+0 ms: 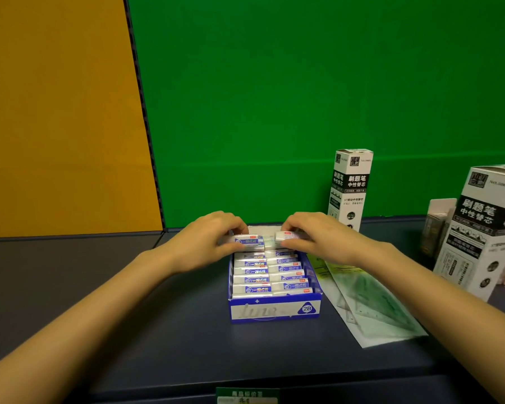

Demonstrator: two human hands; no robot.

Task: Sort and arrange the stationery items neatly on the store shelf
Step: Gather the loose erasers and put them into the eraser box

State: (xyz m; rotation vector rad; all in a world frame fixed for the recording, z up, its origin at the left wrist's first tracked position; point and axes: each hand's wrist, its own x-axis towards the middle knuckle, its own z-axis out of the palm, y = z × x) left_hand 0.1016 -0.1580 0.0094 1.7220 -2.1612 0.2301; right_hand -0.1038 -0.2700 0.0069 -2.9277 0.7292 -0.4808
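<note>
Left hand point(207, 237): fingers and thumb closed around one wrapped eraser point(247, 240), held lengthwise above the far end of the eraser box point(274, 312). The wrapper shows a blue band and a small red mark.

Right hand point(318, 237): fingers and thumb closed around a second eraser point(285, 237), white end with a red mark facing left. The two held erasers sit just beside each other, nearly end to end, over the back rows of the box. Whether they touch the erasers beneath cannot be told.

Both forearms reach in from the lower corners of the view and converge on the box.

Box: blue and white, open top, front panel marked "2B". Inside are two columns of wrapped erasers point(270, 279) lying crosswise, stacked front to back and packed close. The box stands on the dark blue shelf point(187, 339), about centre.

Right of the box, touching or just beside its side wall: a flat clear packet point(376, 310) with green-tinted contents, lying on the shelf at an angle.

Behind the right hand: a tall black-and-white refill box point(350, 188), upright, against the green back panel point(274, 97). Far right: a larger box point(484, 228) of the same print, tilted, partly cut off by the frame edge. Between them stands a small pale packet point(438, 223), blurred.

Upper left: an orange panel point(56, 112). Front shelf edge: a green price label point(247, 396).
</note>
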